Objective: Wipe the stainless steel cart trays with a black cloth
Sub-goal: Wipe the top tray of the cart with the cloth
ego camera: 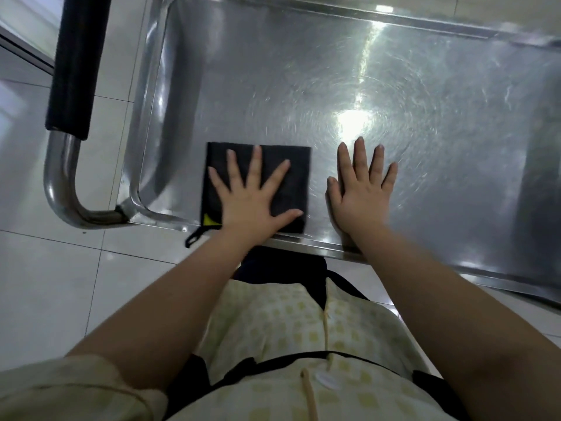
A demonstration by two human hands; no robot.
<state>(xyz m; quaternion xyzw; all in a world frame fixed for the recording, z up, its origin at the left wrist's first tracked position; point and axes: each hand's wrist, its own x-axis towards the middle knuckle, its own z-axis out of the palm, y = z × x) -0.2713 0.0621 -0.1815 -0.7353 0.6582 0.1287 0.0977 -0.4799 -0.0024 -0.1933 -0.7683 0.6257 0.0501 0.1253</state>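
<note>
Steel tray (303,71) fills the view above pale floor tiles (45,284); the left grip (252,196) lies flat, fingers straight and spread, pressing the folded black cloth (297,165) onto the tray's near left corner; the cloth's near edge and loop overhang the rim; the right grip (361,189), equally flat and holding nothing, rests on bare steel just beside the cloth; a black-padded handle (77,62) stands at left.

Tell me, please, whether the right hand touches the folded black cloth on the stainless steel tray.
Apart. The head view shows bare steel between the right hand, flat on the stainless steel tray, and the folded black cloth.
</note>
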